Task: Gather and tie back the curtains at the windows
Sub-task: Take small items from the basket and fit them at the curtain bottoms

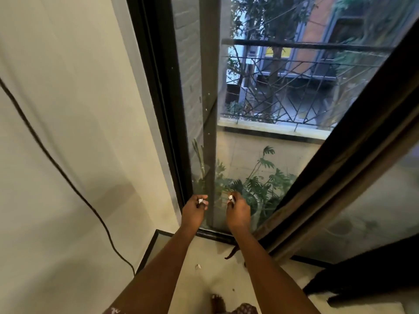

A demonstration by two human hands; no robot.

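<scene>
Head view: left hand (196, 206) and right hand (235, 208) each pinching a small white piece; loose pinch risks dropping before curtain (335, 177) tied.

Cream wall (68, 109) at nine o'clock, crossed by a black cable (74, 191). Black window frame (158, 98) beside it. Dark brown gathered curtain (340, 177) at three o'clock. Green potted plant (260, 184) beyond the glass; dark balcony grille (294, 87) in a pattern of crossing diagonal lines at one o'clock. Small white pieces (200, 201) in the left hand (195, 209) and right hand (238, 211).
</scene>
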